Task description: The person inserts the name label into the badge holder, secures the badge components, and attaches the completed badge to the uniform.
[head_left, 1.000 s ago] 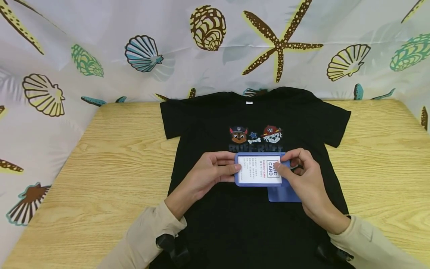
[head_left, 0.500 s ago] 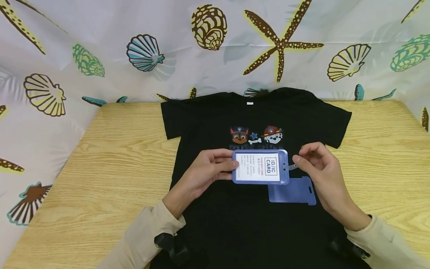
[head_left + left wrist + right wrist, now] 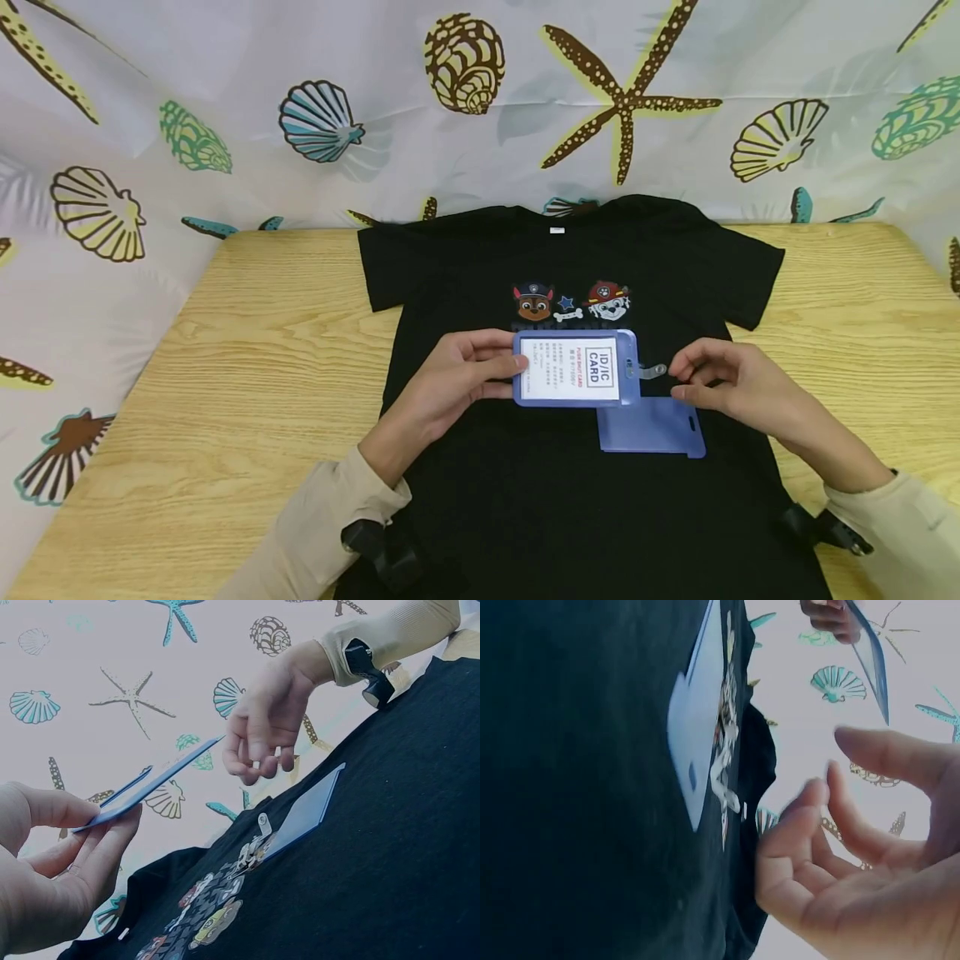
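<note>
I log left hand [image 3: 467, 373] pinching card holder [image 3: 628, 345], long axis toward right hand [image 3: 738, 383], loosely curled, holding nothing

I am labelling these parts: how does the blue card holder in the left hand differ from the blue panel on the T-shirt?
The blue card holder is held by the left hand above the black T-shirt; the blue panel lies on the shirt. The holder shows a white insert printed "ID/IC CARD"; the panel shows none. Both are flat and blue.
</note>
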